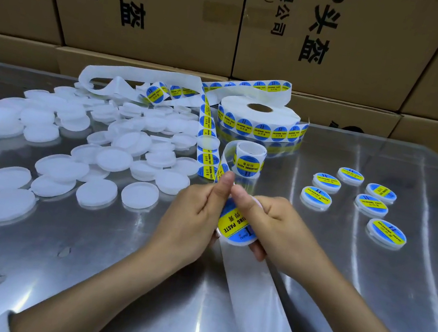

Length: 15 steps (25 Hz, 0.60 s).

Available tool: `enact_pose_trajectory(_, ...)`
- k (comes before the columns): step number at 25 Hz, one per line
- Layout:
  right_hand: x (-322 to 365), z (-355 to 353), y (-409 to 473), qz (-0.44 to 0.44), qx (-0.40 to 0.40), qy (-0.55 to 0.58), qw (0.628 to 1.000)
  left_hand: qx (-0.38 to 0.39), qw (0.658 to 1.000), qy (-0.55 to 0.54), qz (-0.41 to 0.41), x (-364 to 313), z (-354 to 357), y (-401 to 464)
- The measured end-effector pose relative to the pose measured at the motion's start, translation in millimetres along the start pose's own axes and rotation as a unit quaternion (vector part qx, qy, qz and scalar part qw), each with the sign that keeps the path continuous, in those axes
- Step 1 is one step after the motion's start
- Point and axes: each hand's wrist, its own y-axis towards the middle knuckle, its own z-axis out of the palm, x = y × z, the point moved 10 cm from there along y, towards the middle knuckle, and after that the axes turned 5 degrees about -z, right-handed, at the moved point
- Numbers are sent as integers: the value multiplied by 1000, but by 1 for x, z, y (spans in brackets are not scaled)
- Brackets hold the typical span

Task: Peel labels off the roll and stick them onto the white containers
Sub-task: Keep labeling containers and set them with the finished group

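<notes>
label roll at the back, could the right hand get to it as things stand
Probably not right away: the right hand is gripping the labelled container. The path to the label roll looks open, with only the loose label strip lying between, so it would need to let go first.

Both hands (232, 218) press a label (233, 225) onto a white container (238, 241).

Shiny metal table (367, 280) under & around the hands w/ streaky light glare across it, and beyond the hands, along its far edge, a wall of stacked brown cardboard boxes (157, 8) w/ big black Chinese print.
</notes>
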Motion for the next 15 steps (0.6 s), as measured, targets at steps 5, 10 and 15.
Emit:
enact_pose_trajectory(5, -38, -67, -5, 127, -183, -39, 974, -55, 998, 14, 2, 4, -26, 9)
enact_pose_trajectory(10, -81, -81, -14, 235, -129, -260, 928, -87, 940, 330, -4, 21, -50, 20)
enact_pose_trajectory(15, -57, -86, -12, 175, -147, -381, 896, 26, 856, 508, -89, 64, -35, 21)
